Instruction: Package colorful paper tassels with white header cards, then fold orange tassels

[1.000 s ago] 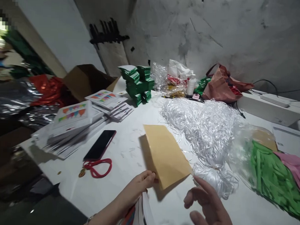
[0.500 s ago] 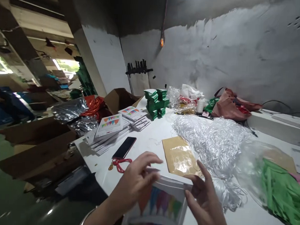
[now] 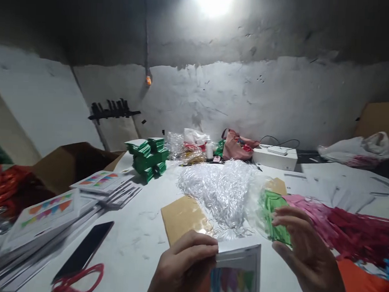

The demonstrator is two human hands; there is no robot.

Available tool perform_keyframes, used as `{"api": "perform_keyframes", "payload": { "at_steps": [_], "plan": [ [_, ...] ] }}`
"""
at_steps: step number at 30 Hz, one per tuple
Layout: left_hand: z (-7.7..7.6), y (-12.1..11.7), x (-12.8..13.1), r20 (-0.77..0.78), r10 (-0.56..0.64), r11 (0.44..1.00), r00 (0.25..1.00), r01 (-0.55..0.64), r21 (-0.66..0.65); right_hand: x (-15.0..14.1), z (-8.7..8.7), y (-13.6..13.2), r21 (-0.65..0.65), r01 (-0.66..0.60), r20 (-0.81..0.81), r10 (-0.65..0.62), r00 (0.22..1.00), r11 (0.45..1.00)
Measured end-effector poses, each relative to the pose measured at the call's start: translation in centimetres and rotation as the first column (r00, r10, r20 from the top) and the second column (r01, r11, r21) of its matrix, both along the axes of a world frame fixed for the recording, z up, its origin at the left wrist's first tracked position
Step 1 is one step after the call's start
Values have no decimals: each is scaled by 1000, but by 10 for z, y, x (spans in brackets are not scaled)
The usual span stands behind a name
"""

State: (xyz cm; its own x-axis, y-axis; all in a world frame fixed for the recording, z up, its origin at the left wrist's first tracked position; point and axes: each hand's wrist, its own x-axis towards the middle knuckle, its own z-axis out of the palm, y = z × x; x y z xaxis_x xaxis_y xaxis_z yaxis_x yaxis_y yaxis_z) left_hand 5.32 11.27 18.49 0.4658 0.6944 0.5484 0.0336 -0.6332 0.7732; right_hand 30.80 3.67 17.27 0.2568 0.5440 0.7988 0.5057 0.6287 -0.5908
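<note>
My left hand (image 3: 182, 267) grips the top left edge of a clear packet (image 3: 237, 271) printed with coloured bunting flags, held low in front of me. My right hand (image 3: 305, 252) hovers just right of the packet, fingers apart and curled, holding nothing, with its fingertips by a clear bag of green tissue tassels (image 3: 271, 212). A tan envelope (image 3: 182, 216) lies flat on the white table (image 3: 140, 242) just beyond my left hand. Behind it spreads a heap of white ribbon string (image 3: 220, 189).
Stacks of flag packets (image 3: 48, 213) and a black phone (image 3: 85, 248) with a red lanyard (image 3: 78, 278) lie left. Green boxes (image 3: 147, 157), bags and a white box (image 3: 275, 157) line the wall. Pink and red tassels (image 3: 345, 223) spread right. An open carton (image 3: 69, 163) stands left.
The view has tilted up and swung right. My left hand closed onto the packet's top edge, and my right hand came off the packet and moved right toward the green tassels.
</note>
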Motion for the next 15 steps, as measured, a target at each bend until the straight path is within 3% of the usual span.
{"api": "perform_keyframes", "payload": {
  "at_steps": [2,5,7,11,15],
  "plan": [
    [-5,12,7,-10,-31,999,999,31,-11,5,14,-1,-7,-28,106,29,994,1000],
    [-13,23,11,-12,-51,999,999,51,-3,-1,32,6,-160,-220,241,254,937,962],
    [-17,28,11,-15,-66,998,998,66,16,-10,39,14,-263,-259,297,334,895,929],
    [-18,37,6,-34,-147,978,989,150,147,-22,41,35,-379,-277,346,413,843,883],
    [-19,42,2,-74,-200,946,977,212,246,-29,33,49,-392,-295,343,436,832,871]
  ]
}}
